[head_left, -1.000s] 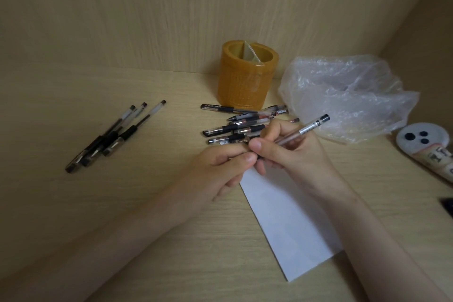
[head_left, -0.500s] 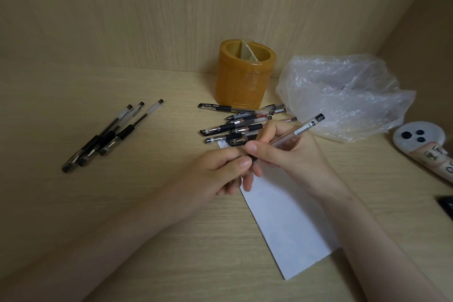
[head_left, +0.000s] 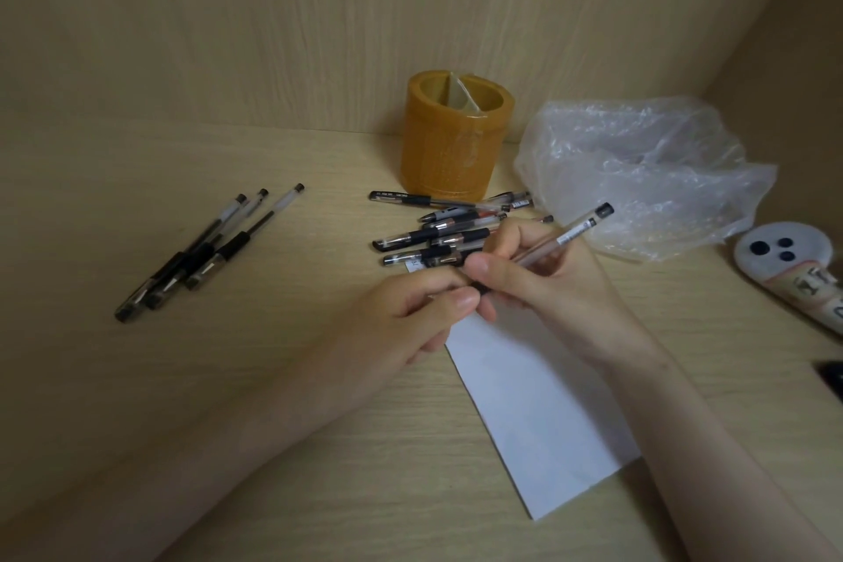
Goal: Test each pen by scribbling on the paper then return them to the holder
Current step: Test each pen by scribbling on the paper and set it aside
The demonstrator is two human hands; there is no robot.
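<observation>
My right hand (head_left: 543, 283) holds a clear-barrelled pen (head_left: 570, 235) in a writing grip, its black end pointing up and to the right. My left hand (head_left: 410, 315) pinches the pen's lower end with thumb and fingers; whether it grips the cap or the tip is hidden. Both hands hover over the top of a white sheet of paper (head_left: 533, 406). Behind them lies a loose pile of several pens (head_left: 447, 228). The amber cylindrical holder (head_left: 451, 141) stands at the back with no pens in it. Three more pens (head_left: 205, 251) lie together on the left.
A crumpled clear plastic bag (head_left: 638, 173) sits right of the holder. A white tube-shaped item with black dots (head_left: 793, 269) lies at the right edge, with a dark object (head_left: 832, 374) below it. Wooden walls close in at the back and right.
The hands have stayed together at the pen's lower end with only slight shifts. Pens, paper and holder have not moved.
</observation>
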